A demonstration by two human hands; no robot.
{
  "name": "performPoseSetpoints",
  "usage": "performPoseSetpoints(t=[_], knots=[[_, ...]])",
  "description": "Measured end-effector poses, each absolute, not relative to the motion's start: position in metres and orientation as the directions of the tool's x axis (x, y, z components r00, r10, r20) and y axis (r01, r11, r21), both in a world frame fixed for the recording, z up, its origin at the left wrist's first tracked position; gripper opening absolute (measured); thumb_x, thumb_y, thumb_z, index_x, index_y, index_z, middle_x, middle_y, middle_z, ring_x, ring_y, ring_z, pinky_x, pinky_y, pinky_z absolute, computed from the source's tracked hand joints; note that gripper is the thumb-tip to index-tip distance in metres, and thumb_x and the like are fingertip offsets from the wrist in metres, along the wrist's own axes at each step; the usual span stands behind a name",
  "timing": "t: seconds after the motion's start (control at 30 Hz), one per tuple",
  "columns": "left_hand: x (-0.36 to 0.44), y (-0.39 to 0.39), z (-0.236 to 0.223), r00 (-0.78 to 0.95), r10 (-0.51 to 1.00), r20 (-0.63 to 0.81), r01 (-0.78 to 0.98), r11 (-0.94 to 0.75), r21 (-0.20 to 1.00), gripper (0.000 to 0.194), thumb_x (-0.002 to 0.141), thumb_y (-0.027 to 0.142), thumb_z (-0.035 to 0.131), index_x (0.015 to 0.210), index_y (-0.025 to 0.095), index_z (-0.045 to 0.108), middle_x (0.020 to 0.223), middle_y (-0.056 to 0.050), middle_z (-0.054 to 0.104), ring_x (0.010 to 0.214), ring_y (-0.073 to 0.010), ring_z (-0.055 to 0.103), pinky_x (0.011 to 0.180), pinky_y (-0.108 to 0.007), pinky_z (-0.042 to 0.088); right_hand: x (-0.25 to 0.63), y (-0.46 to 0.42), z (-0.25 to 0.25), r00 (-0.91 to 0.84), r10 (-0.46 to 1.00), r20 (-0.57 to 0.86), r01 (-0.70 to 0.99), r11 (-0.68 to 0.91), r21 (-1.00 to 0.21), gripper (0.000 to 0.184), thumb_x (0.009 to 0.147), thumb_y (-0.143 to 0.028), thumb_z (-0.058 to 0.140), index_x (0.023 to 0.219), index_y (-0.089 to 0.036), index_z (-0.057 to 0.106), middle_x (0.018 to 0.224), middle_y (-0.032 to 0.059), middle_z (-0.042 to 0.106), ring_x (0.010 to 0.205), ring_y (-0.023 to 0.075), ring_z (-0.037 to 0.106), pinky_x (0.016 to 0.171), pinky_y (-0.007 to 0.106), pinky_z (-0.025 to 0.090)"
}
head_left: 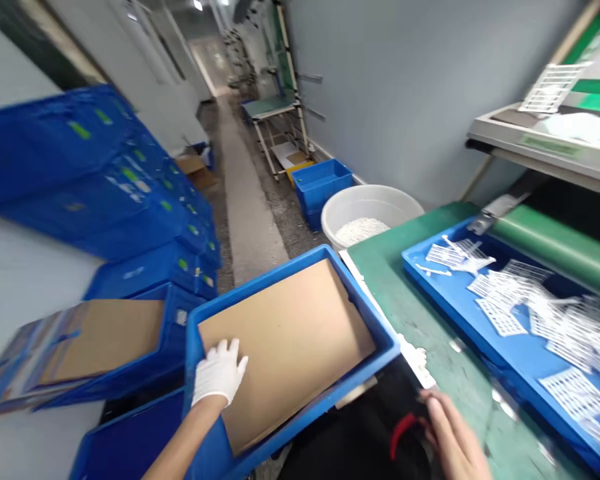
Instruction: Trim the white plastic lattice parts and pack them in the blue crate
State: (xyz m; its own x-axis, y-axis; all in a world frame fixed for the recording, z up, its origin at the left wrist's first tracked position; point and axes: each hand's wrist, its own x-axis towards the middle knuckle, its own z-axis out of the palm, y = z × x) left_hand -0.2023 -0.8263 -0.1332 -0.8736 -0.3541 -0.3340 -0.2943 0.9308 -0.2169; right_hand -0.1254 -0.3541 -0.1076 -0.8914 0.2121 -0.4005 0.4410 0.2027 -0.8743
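Observation:
My left hand (219, 375), in a white glove, lies with its fingers spread on a brown cardboard sheet (290, 333). That sheet sits inside a blue plastic bin (260, 283), near whose left side the hand rests. Bare and a little blurred, my right hand (455, 433) is closed around red-handled nippers (403, 430) beside the edge of the green table (430, 320). Their jaws are hard to make out. To the right, a shallow blue tray (485, 340) holds many white plastic lattice pieces (503, 313).
Stacked blue crates (145, 200) stand at the left, with cardboard sheets (105, 340) in a nearer one. Beyond the table is a round white tub (375, 197) of white bits, next to another blue bin (323, 183). A green conveyor roller (560, 240) overhangs the tray.

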Motion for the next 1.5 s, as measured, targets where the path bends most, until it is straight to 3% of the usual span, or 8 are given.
performPoseSetpoints(t=[0.2,0.37,0.6,1.03,1.17,1.27,1.4,1.5], knots=[[-0.239,-0.815,-0.222,-0.943,-0.231,-0.238,-0.172,0.954,-0.244,0.064,0.096,0.051,0.033,0.152,0.019,0.038,0.153,-0.02,0.036,0.135,-0.038,0.034,0.1,-0.054,0.035,-0.14,-0.372,-0.09,-0.904,0.154,-0.399,0.425,0.207,-0.882,0.048,0.093,-0.064,0.042,0.081,-0.02,0.058,0.071,0.0009,0.054,0.068,0.0167,0.05,0.062,0.027,0.041],[-0.236,-0.814,-0.268,-0.924,-0.251,-0.288,-0.198,0.959,-0.202,0.064,0.098,0.05,0.027,0.154,0.019,0.034,0.156,-0.02,0.031,0.137,-0.0382,0.031,0.1,-0.055,0.034,-0.148,-0.384,-0.093,-0.896,0.1,-0.432,0.442,0.14,-0.886,0.046,0.095,-0.062,0.044,0.096,-0.02,0.062,0.087,0.0025,0.062,0.073,0.0165,0.052,0.062,0.027,0.039],[-0.239,-0.768,-0.277,-0.963,-0.071,-0.258,-0.031,0.987,-0.157,0.059,0.097,0.046,0.036,0.152,0.024,0.039,0.157,-0.019,0.03,0.142,-0.0407,0.021,0.105,-0.063,0.023,-0.15,-0.405,-0.11,-0.885,0.108,-0.452,0.464,0.162,-0.871,0.052,0.093,-0.064,0.045,0.082,-0.017,0.064,0.078,0.0035,0.064,0.07,0.0158,0.051,0.063,0.027,0.039],[-0.246,-0.751,-0.282,-0.991,-0.071,-0.117,-0.042,0.971,-0.237,0.055,0.1,0.044,0.028,0.148,0.023,0.043,0.153,-0.018,0.037,0.136,-0.0374,0.032,0.099,-0.06,0.03,-0.154,-0.378,-0.111,-0.826,0.297,-0.479,0.495,-0.023,-0.869,0.051,0.089,-0.066,0.053,0.091,-0.016,0.062,0.081,0.0024,0.062,0.054,0.007,0.033,0.05,0.025,0.021],[-0.266,-0.75,-0.279,-0.978,-0.132,-0.162,-0.119,0.989,-0.09,0.056,0.099,0.046,0.029,0.14,0.016,0.052,0.146,-0.019,0.046,0.127,-0.0373,0.045,0.095,-0.053,0.039,-0.137,-0.337,-0.089,-0.808,0.277,-0.52,0.519,-0.08,-0.851,0.052,0.088,-0.066,0.055,0.09,-0.015,0.063,0.078,0.0025,0.061,0.053,0.0067,0.031,0.05,0.025,0.017],[-0.301,-0.708,-0.251,-0.986,-0.087,-0.143,-0.112,0.978,0.176,0.057,0.099,0.045,0.028,0.134,0.008,0.055,0.135,-0.021,0.056,0.118,-0.0341,0.055,0.095,-0.046,0.044,-0.11,-0.307,-0.082,-0.794,0.219,-0.567,0.562,-0.088,-0.822,0.052,0.086,-0.064,0.058,0.082,-0.013,0.065,0.063,-0.0008,0.051,0.051,0.0064,0.028,0.049,0.025,0.014],[-0.357,-0.567,-0.171,-0.955,0.296,0.028,0.269,0.819,0.507,0.047,0.101,0.036,0.028,0.126,0.017,0.061,0.128,-0.012,0.064,0.121,-0.0233,0.055,0.106,-0.034,0.039,-0.075,-0.306,-0.106,-0.743,0.213,-0.634,0.631,-0.094,-0.77,0.057,0.082,-0.071,0.057,0.074,-0.015,0.064,0.052,-0.0041,0.04,0.043,0.006,0.024,0.045,0.025,0.014],[-0.406,-0.446,-0.11,-0.821,0.565,0.083,0.541,0.723,0.429,0.043,0.101,0.031,0.032,0.127,0.017,0.063,0.135,-0.013,0.06,0.128,-0.0234,0.049,0.113,-0.035,0.029,-0.067,-0.329,-0.13,-0.724,0.334,-0.603,0.593,-0.144,-0.792,0.058,0.078,-0.074,0.056,0.068,-0.018,0.061,0.053,-0.0016,0.045,0.043,0.0087,0.033,0.043,0.025,0.024]])
